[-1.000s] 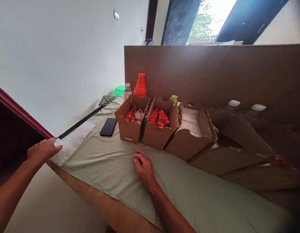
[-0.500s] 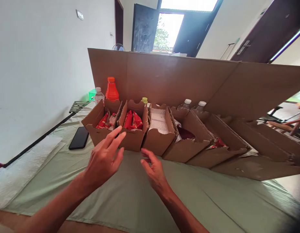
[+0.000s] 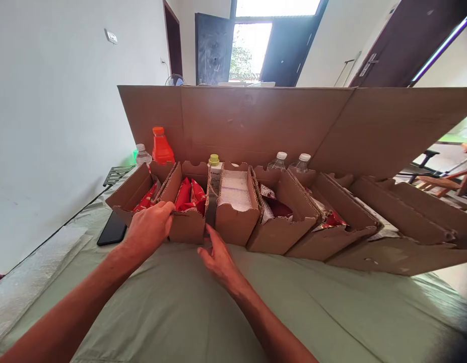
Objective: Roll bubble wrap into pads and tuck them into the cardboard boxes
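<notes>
My left hand (image 3: 150,225) has its fingers closed over the front rim of the leftmost cardboard box (image 3: 122,214), by the corner where it meets the second cardboard box (image 3: 188,229). Red packets (image 3: 144,199) lie inside the leftmost box, and more red packets (image 3: 191,194) fill the second. Thumb and fingers apart, my right hand (image 3: 218,256) reaches to the lower right front corner of the second box. It holds nothing that I can see. A narrow gap separates the second box from the third box (image 3: 237,224), which contains white bubble wrap (image 3: 235,189).
Further open boxes (image 3: 286,234) stand in a row to the right. Behind them are an orange bottle (image 3: 162,148), clear bottles (image 3: 280,160), a carton with a green cap (image 3: 214,166) and a tall cardboard panel (image 3: 256,121). A black phone (image 3: 112,231) lies on the green cloth (image 3: 173,302).
My left hand has come down onto the leftmost box's front. My right hand has moved slightly left. The gap between the second and third boxes has widened. The camera view has shifted.
</notes>
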Demonstrator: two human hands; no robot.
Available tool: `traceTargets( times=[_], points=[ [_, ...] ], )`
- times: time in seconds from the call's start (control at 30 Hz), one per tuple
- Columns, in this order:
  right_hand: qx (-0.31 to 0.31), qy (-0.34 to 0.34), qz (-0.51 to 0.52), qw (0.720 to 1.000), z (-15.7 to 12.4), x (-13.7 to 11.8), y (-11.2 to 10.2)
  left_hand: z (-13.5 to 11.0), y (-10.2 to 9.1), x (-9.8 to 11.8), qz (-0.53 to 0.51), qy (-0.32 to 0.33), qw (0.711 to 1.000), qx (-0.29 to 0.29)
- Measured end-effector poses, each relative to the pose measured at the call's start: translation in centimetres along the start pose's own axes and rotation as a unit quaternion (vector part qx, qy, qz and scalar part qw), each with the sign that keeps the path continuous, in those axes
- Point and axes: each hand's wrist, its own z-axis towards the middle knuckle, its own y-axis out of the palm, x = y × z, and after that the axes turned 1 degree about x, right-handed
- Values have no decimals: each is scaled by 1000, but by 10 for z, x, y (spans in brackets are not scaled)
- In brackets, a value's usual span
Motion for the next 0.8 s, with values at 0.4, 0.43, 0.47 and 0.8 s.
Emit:
traceTargets(
  times=[0.4, 0.43, 0.47, 0.8],
  points=[
    [75, 13, 1, 997, -54, 20, -56, -35, 6, 39, -174, 138, 965, 138],
    [95, 19, 0, 995, -60, 25, -65, -33, 7, 48, -208, 164, 954, 143],
    [111, 25, 0, 994, -63, 30, -72, -29, 7, 58, -232, 179, 945, 145],
    [110, 41, -3, 993, -55, 45, -78, 36, 5, 108, -174, 157, 970, 66]
  ],
)
